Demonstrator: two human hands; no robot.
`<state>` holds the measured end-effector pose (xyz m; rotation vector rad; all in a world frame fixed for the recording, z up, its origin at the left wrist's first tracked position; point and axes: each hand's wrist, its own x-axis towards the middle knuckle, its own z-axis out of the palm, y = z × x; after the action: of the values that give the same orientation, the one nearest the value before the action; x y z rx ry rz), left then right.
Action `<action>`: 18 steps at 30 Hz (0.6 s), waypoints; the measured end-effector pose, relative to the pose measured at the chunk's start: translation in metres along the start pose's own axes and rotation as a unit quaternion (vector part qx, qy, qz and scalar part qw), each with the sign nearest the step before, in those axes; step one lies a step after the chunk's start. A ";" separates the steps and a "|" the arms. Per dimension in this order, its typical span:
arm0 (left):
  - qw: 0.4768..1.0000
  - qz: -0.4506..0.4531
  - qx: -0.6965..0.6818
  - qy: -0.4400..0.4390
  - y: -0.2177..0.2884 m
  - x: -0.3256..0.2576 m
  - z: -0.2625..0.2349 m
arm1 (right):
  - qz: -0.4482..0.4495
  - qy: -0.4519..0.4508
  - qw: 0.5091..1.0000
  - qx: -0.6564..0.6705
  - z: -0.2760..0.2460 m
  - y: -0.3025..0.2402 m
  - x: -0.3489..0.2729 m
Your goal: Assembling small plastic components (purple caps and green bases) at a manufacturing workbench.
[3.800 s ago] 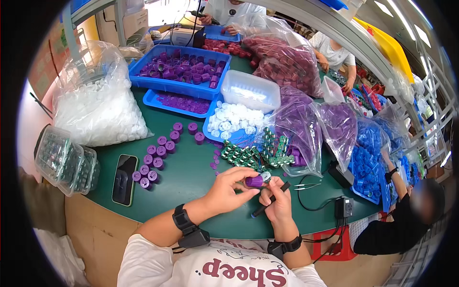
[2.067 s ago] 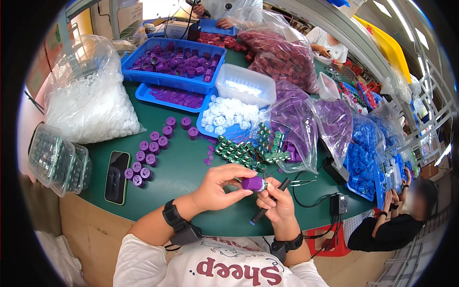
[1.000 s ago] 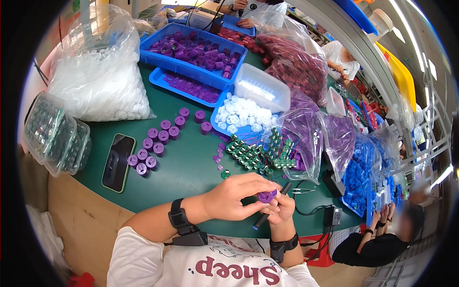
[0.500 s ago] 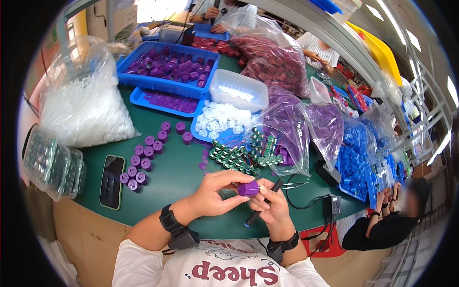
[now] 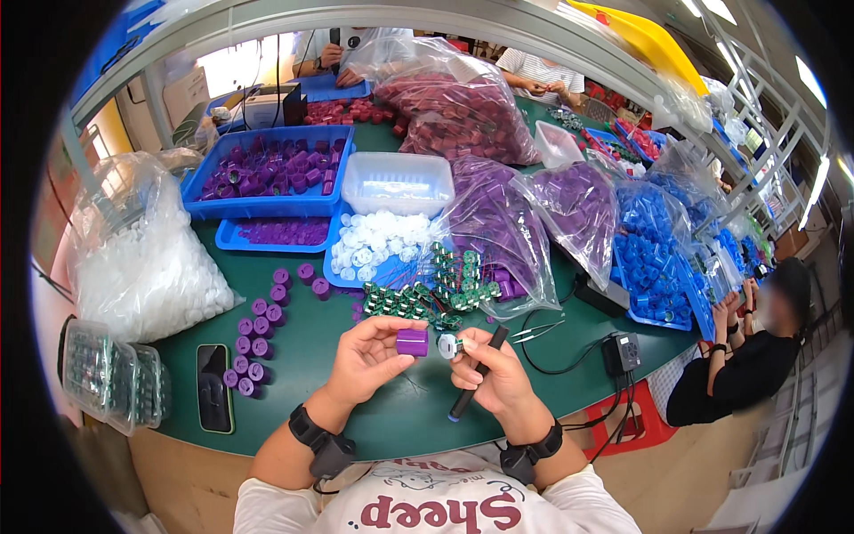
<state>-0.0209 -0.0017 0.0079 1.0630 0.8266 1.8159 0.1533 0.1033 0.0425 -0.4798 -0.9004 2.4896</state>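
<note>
My left hand (image 5: 366, 358) pinches a purple plastic cylinder (image 5: 412, 342) between thumb and fingers. Just to its right, my right hand (image 5: 494, 374) holds a small white round part (image 5: 447, 346) at its fingertips, with a bit of green behind it. A black pen-like tool with a blue end (image 5: 480, 374) is also tucked in that hand, slanting across the fingers. The cylinder and the white part are apart. Beyond my hands lies a heap of green circuit boards with wires (image 5: 418, 301). White round plastic pieces (image 5: 378, 240) lie on a blue tray behind it.
Purple cylinders (image 5: 261, 326) stand in rows at left, beside a phone (image 5: 214, 389). Farther out are a bag of white pieces (image 5: 147, 258), a blue bin of purple parts (image 5: 200, 206) and bags of purple parts (image 5: 498, 222). Tweezers (image 5: 540, 331) and a power adapter (image 5: 621, 353) lie at right.
My hands, together at the purple cylinder before, have drawn apart. The white round part now shows in my right fingertips. The whole view has shifted as my head moved.
</note>
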 end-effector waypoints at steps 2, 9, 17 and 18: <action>0.999 -0.026 -0.037 0.002 -0.002 0.002 -0.004 | 0.018 -0.012 0.999 0.036 0.000 0.000 0.000; 0.965 -0.115 -0.233 -0.041 -0.006 0.002 -0.017 | 0.049 -0.044 0.997 0.038 0.007 -0.001 0.002; 0.990 -0.042 -0.134 -0.031 -0.005 0.004 -0.014 | 0.059 -0.008 0.998 0.030 0.013 0.003 0.008; 0.995 -0.018 -0.084 -0.043 -0.003 0.004 -0.013 | 0.059 -0.008 0.998 0.030 0.011 0.004 0.008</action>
<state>-0.0324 0.0018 0.0015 1.0036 0.6269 1.7630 0.1399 0.0992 0.0466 -0.5076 -0.8232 2.6232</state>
